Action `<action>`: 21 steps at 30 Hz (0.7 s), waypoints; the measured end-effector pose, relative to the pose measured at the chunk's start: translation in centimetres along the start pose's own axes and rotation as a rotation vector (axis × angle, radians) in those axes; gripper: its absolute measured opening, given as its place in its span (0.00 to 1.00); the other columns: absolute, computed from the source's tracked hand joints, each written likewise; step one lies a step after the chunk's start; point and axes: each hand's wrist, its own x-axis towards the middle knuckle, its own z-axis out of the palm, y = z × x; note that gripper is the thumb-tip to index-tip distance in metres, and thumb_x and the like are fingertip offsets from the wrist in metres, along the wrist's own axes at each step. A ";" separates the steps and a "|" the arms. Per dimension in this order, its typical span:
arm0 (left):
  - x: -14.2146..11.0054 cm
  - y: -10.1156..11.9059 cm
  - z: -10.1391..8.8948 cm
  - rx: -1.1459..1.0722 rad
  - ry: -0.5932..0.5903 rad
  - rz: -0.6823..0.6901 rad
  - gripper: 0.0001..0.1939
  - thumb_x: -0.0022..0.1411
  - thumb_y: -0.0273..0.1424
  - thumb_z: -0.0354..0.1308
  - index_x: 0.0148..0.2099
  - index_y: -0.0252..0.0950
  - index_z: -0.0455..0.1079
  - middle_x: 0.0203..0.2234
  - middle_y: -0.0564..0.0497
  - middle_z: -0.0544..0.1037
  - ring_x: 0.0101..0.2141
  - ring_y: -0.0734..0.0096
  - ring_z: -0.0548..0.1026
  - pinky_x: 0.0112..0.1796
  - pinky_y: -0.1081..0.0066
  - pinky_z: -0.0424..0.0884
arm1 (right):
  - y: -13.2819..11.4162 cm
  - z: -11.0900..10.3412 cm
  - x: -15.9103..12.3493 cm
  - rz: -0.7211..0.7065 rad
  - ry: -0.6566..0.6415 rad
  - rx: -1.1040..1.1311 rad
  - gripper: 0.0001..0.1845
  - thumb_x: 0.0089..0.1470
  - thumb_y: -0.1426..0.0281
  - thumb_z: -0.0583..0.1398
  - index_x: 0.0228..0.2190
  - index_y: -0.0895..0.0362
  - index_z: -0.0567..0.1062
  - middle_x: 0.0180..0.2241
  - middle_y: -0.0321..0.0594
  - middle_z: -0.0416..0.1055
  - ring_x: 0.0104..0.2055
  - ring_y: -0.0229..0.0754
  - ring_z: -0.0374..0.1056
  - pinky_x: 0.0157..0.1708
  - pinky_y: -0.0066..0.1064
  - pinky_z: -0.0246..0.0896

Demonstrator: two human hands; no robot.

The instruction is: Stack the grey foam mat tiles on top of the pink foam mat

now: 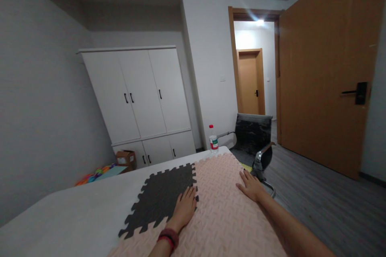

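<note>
My left hand (185,205) lies flat with its fingers stretched out, across the seam where a dark grey foam mat tile (161,190) meets pink foam mat tiles (223,213). Farther right, my right hand (251,186) rests near the right edge of the pink mat, fingers spread. Neither hand holds anything. Jigsaw teeth run along the grey tile's edges; its right side lies against the pink mat, and pink teeth also show along its near edge. My left forearm covers part of the near seam.
The mats lie on a white table (75,213). A water bottle with a red cap (214,141) stands at its far edge. Beyond are a black chair (253,134), a white wardrobe (141,96), a cardboard box (126,158) and colourful items (96,173). A wooden door (325,76) stands ajar at right.
</note>
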 end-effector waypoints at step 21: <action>-15.0 -0.5 -4.3 -0.591 -0.036 -0.164 0.30 0.58 0.33 0.36 0.63 0.32 0.47 0.62 0.49 0.52 0.59 0.79 0.55 0.56 0.76 0.54 | -1.7 -5.0 -19.5 -0.270 0.140 0.282 0.27 0.55 0.54 0.48 0.52 0.52 0.67 0.57 0.43 0.59 0.60 0.46 0.52 0.57 0.41 0.49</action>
